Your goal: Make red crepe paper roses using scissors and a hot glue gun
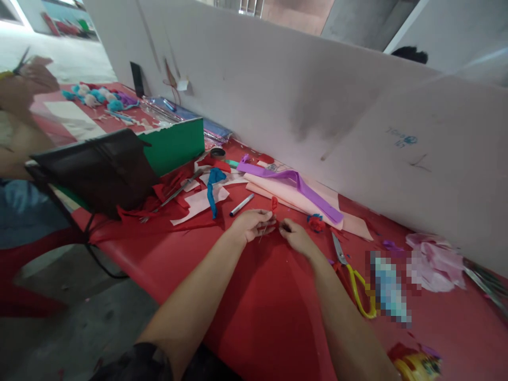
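My left hand (254, 223) is closed on a thin stick with a small red paper piece (273, 203) at its top. Just to its right, my right hand (296, 235) is pinched at the lower end of the same stick, low over the red table (257, 307). A small red and blue paper flower (316, 223) lies just beyond my right hand. Yellow-handled scissors (353, 275) lie to the right of my right forearm.
Pink and purple paper sheets (293, 190), a blue strip (213, 190), a grey marker (241, 205) and red scraps lie behind my hands. A green box (174, 145) and a dark bag (99, 172) stand left. Another person's hand (27, 79) with scissors is at far left. A white partition (317, 106) backs the table.
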Available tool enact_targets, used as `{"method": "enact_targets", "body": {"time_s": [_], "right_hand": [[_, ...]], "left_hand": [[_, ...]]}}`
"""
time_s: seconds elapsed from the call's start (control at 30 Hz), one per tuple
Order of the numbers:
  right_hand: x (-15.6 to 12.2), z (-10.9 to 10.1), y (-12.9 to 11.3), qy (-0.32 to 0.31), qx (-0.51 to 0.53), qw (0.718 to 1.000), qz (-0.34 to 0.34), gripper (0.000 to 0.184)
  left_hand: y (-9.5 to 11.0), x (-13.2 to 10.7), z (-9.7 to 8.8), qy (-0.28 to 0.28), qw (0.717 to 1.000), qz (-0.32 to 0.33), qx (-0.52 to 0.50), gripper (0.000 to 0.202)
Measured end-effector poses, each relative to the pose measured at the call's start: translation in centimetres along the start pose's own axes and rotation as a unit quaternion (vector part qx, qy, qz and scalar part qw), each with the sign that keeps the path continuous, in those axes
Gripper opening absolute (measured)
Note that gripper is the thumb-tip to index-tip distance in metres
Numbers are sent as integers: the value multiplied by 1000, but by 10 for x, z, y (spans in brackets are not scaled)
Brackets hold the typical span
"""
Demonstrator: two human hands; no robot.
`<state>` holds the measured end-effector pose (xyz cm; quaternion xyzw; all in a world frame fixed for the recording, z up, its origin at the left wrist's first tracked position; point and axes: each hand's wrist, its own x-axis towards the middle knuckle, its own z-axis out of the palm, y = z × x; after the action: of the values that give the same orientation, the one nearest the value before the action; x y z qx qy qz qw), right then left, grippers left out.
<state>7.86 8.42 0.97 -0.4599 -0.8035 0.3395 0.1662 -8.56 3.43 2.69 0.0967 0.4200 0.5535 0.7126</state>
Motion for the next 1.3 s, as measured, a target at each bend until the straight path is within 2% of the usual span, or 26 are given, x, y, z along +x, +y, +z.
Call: {"method": "enact_targets", "body": {"time_s": [0.13, 0.27, 0.53, 0.67, 0.73, 0.9, 1.13, 1.3], "right_hand": [[-1, -3, 7, 12, 89, 996, 0, 13], [-7, -6, 12, 50, 167, 985, -3, 17], [-17, -15, 18, 145, 296, 944, 19, 21], [-33, -23, 10, 175, 341, 923, 14, 23], [-45, -22, 2, 167, 357, 919, 12, 21], [-74, -10, -11, 147, 374, 915, 21, 23], [-95, -11, 4, 199, 382, 901, 54, 26], [-103, -17, 10, 201, 381, 900, 66, 19]], "left_hand": [[-7, 5, 2, -3, 1000, -8, 4, 11], [-10, 10, -1, 3, 1000, -16, 5, 10], [-9, 12, -5, 3, 1000, -19, 6, 15], [-5, 7, -1, -6, 1000, 9, 5, 16], [-4, 0, 4, -42, 999, 8, -4, 15], [-10, -18, 15, -207, 976, -58, -23, 11], [-20, -16, 15, -245, 968, -53, 9, 9], [-22, -15, 15, -243, 967, -70, 29, 8]]}}
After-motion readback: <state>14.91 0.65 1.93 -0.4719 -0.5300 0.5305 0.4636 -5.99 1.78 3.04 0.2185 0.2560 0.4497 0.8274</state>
